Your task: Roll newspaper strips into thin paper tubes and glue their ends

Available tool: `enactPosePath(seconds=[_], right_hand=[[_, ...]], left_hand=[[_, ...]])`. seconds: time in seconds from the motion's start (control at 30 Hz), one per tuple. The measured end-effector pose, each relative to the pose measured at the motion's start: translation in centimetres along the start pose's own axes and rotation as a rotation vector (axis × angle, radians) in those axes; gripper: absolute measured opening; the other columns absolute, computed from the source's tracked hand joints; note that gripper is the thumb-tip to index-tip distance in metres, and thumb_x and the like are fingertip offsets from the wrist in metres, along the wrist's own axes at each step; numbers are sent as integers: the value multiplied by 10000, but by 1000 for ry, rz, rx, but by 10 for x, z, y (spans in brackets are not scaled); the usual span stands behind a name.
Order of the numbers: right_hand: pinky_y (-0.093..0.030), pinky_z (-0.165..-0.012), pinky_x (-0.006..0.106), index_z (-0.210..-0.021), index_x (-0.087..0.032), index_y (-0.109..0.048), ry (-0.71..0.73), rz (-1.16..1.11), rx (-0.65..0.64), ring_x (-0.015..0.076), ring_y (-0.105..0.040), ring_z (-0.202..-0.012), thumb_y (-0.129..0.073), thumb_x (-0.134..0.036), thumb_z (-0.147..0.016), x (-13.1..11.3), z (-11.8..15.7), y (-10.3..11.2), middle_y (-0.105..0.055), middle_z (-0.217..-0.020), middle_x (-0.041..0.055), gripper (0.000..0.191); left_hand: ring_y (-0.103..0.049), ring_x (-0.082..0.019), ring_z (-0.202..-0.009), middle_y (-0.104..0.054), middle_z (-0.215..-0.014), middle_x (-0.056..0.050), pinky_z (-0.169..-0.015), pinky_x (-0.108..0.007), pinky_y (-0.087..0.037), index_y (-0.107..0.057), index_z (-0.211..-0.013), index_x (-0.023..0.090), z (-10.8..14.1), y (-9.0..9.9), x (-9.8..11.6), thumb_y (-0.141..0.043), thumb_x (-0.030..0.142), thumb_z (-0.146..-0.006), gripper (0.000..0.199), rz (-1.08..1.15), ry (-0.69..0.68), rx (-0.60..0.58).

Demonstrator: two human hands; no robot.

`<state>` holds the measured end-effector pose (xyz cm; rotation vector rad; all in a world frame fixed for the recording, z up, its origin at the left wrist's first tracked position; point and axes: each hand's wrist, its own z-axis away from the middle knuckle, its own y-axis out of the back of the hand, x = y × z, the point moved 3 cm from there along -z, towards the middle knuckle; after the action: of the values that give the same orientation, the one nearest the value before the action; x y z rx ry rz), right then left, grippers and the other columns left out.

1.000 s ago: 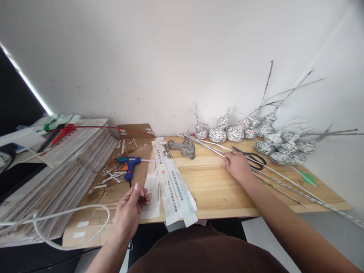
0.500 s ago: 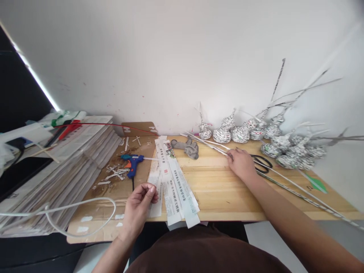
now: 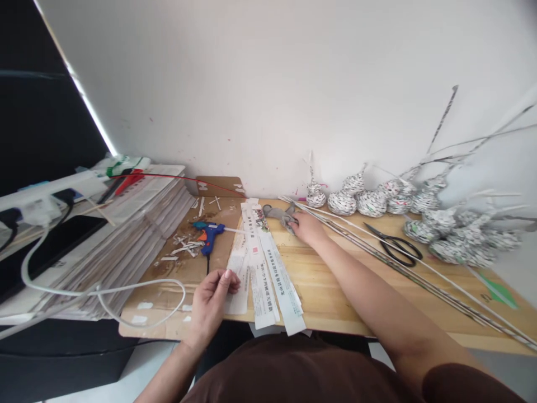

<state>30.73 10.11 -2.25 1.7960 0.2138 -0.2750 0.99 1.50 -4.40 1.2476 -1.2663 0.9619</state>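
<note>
Grey crumpled cloth [image 3: 280,214] now lies under our right hand [image 3: 305,228], which has left the long rolled-paper rods [image 3: 403,267] and black scissors [image 3: 396,247] off at three o'clock; its fingers curl loosely on the cloth, whether gripping we cannot tell. Our left hand [image 3: 212,299] still pinches the near end of a white printed newspaper strip [image 3: 238,275] at the wooden table's [image 3: 335,291] front edge. At eleven o'clock rests a blue glue gun [image 3: 208,234] on brown cardboard. Bare wood lies between our hands.
</note>
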Motion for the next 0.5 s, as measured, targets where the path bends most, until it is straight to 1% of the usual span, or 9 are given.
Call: enactPosePath(seconds=[0.03, 0.07, 0.17, 0.27, 0.33, 0.4, 0.43, 0.5], right_hand=[[-402, -732, 292, -1027, -167, -651, 7, -1, 1, 229, -594, -890, -523, -321, -873, -1, -1, -2, -650, -987, 112, 253], [-399, -716, 290, -994, -175, -654, 14, -6, 11, 225, -592, -872, -527, -328, -870, -1, -1, -3, -652, -957, 101, 234], [-402, -688, 285, -1013, -193, -641, 23, -33, 67, 212, -588, -827, -552, -351, -848, 3, 4, -6, -646, -924, 76, 245], [-426, -739, 297, -1004, -185, -642, 49, -72, 155, 217, -586, -870, -597, -365, -804, 6, 6, -7, -628, -987, 89, 272], [-431, -797, 311, -970, -170, -635, 78, -90, 188, 228, -578, -933, -618, -356, -778, 6, 5, -9, -615, -1051, 108, 268], [-434, -802, 322, -950, -166, -616, 78, -98, 179, 235, -582, -931, -627, -348, -761, 5, 3, -10, -628, -1033, 109, 262], [-436, -786, 325, -950, -168, -606, 69, -101, 164, 237, -588, -912, -628, -344, -756, 5, 3, -11, -640, -1005, 102, 263], [-437, -749, 324, -976, -175, -589, 48, -111, 130, 237, -598, -864, -625, -328, -754, 3, 2, -12, -659, -950, 86, 272]], left_hand=[[-547, -144, -646, -613, -687, -24, -663, -239, -436, -613, -724, 174, 0, 6, 0, -544, 412, -866, 286, -26, -1, 44], [-552, -147, -658, -619, -695, -27, -669, -236, -436, -619, -725, 174, 1, 13, -1, -557, 416, -858, 282, -56, 2, 83], [-574, -157, -695, -643, -720, -36, -689, -232, -442, -638, -736, 176, 3, 33, -5, -594, 432, -829, 276, -137, 39, 154], [-589, -162, -678, -657, -723, -39, -685, -241, -458, -652, -755, 178, 5, 48, -6, -618, 453, -802, 281, -137, 79, 206], [-592, -165, -651, -657, -719, -39, -665, -250, -471, -659, -762, 182, 4, 51, -4, -641, 450, -780, 268, -106, 85, 249], [-607, -178, -672, -667, -762, -48, -673, -261, -480, -677, -805, 195, -1, 49, 4, -665, 409, -761, 219, -135, 40, 274], [-617, -190, -713, -674, -812, -56, -699, -269, -481, -687, -854, 206, -6, 47, 9, -676, 372, -754, 195, -198, -11, 279], [-620, -223, -837, -673, -933, -72, -791, -299, -468, -678, -983, 235, -21, 43, 21, -663, 296, -762, 230, -432, -142, 259]])
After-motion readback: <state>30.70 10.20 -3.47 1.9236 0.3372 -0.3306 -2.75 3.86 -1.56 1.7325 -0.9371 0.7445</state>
